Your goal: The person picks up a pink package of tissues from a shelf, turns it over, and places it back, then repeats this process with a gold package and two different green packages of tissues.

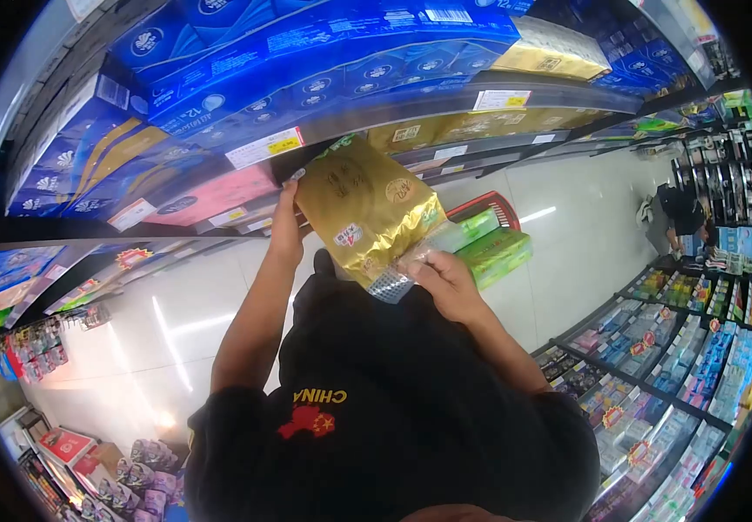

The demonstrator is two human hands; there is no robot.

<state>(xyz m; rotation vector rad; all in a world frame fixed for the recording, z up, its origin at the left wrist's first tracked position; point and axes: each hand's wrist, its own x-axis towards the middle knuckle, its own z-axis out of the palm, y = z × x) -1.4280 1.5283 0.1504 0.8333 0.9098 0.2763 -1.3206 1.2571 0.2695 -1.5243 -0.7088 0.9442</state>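
Note:
A shiny gold tissue pack (367, 204) with printed characters is held tilted in front of my body. My left hand (287, 228) grips its left edge, thumb on the front face and the other fingers mostly hidden behind. My right hand (447, 285) pinches the clear plastic wrap (391, 283) at the pack's lower right end. Just past this hand, green packs (497, 254) show by a red basket (499, 209), partly covered by the gold pack and wrap.
Shelves of blue tissue packs (332, 74) run across the front, with price tags (264, 148) along the edge. A pink pack (215, 196) lies on the shelf below. Product racks (654, 365) stand at right. Another person (682, 213) is in the far right aisle.

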